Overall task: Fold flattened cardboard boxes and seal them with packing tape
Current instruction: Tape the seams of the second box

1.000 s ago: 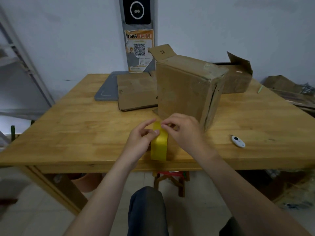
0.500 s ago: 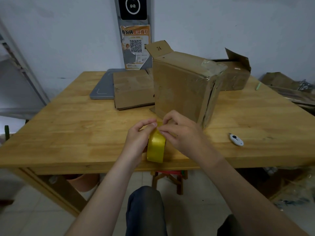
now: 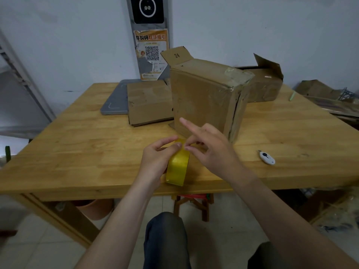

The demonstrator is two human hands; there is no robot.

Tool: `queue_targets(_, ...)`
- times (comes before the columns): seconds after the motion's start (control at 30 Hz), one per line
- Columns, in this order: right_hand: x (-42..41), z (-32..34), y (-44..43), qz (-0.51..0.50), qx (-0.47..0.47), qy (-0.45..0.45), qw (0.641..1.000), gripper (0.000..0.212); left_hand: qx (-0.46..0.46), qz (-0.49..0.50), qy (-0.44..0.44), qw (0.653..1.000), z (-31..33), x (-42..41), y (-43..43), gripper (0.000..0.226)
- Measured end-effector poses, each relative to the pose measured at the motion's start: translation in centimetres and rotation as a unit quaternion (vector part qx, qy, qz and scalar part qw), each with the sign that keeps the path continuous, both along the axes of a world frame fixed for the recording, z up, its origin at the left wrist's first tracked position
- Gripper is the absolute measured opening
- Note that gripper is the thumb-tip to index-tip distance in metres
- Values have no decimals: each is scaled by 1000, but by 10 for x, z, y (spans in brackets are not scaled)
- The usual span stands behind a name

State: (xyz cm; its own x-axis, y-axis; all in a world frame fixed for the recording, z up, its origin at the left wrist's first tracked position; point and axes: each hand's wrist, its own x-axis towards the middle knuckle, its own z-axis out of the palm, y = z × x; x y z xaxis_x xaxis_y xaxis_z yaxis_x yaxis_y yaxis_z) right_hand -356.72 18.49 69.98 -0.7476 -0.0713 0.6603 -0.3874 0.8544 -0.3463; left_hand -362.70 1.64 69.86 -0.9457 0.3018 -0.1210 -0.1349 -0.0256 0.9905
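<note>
**Both hands on the tape at the near desk edge**

Nearest us, our two forearms reach up from below and meet over the near edge of the desk [image 3: 81, 152]. Our left hand [image 3: 157, 158] has its grip closed round the tape [image 3: 177, 167], fingers curled on the roll's left side and thumb pressed on its top. Our right hand [image 3: 211, 150] pinches at the top of the roll with thumb and curled fingers, while its index finger sticks out straight toward the box [image 3: 204, 98].

The tape stands on edge between the two hands, just inside the desk's near edge; we cannot tell whether it touches the wood. Bare desk lies open to the left of the hands. To the right, a white cutter [image 3: 267, 157] lies well apart from the right hand.

Just beyond the fingers the box stands upright, one flap raised at its far corner. Left of it lies flat cardboard [image 3: 149, 101], partly over a grey board [image 3: 114, 101]. An open box [image 3: 266, 84] sits behind, near the wall.
</note>
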Motion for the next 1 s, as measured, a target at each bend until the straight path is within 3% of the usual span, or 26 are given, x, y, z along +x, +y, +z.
queue_targets(0.33,-4,3,-9,-69,-86,-60,992,67,13,-2,17,1000,-1,3,-2,20)
queue_targets(0.57,3,1,-11,-166,85,17,982,48,-5,9,31,999,-3,7,1,25)
queue_targets(0.63,8,1,-14,-190,105,63,974,49,-11,22,29,999,-3,8,2,24)
queue_targets(0.7,11,4,-17,-197,96,43,975,52,-17,29,25,999,-2,8,3,23)
queue_targets(0.8,10,3,-19,-180,41,-45,982,52,-28,29,26,999,1,11,3,22)
queue_targets(1.0,6,14,-3,-106,-179,-178,962,35,-47,4,48,998,7,21,0,25)
